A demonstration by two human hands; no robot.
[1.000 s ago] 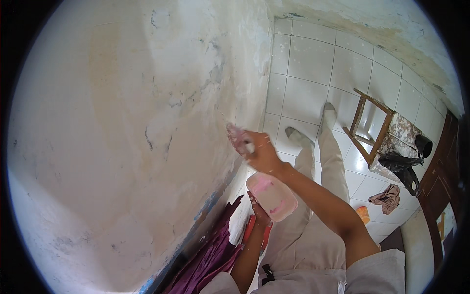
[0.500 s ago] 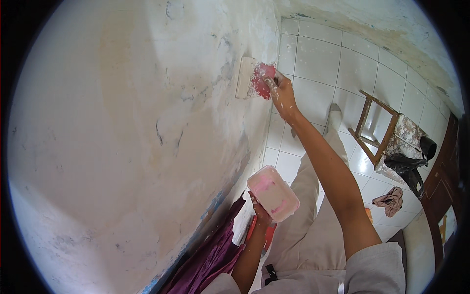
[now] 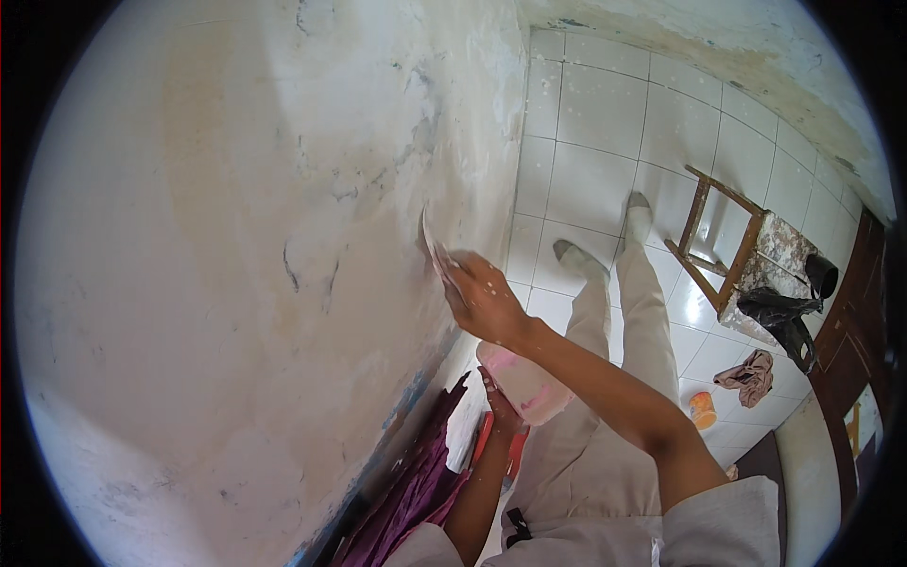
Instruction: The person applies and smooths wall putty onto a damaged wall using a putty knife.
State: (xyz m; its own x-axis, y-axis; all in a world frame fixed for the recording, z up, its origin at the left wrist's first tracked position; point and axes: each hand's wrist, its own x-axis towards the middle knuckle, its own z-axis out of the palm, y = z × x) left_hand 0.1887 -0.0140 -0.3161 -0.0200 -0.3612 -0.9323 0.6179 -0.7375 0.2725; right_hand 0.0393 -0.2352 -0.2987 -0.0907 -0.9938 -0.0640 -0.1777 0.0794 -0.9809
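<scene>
My right hand (image 3: 487,298) grips a putty scraper (image 3: 432,244), seen nearly edge-on, its blade against or very close to the patchy off-white wall (image 3: 236,312). Specks of pale filler dot the back of that hand. Lower down, my left hand (image 3: 501,402) holds a shallow pale pink plastic tub (image 3: 529,387) from its wall side. White and pink smears cover the tub's face, and my right wrist and forearm hide its upper part. Dark cracks and stains mark the wall left of the scraper.
A wooden stool (image 3: 746,255) with a paint-spattered top lies to the right, a black plastic bag (image 3: 779,317) on it. A crumpled cloth (image 3: 748,378) and an orange container (image 3: 702,410) rest on the white floor tiles (image 3: 595,180). Purple fabric (image 3: 416,491) hangs along the wall's lower part.
My right hand has brought the scraper down and slightly left along the wall, turning it from face-on to nearly edge-on. The tub stays about where it was, now partly covered by my forearm.
</scene>
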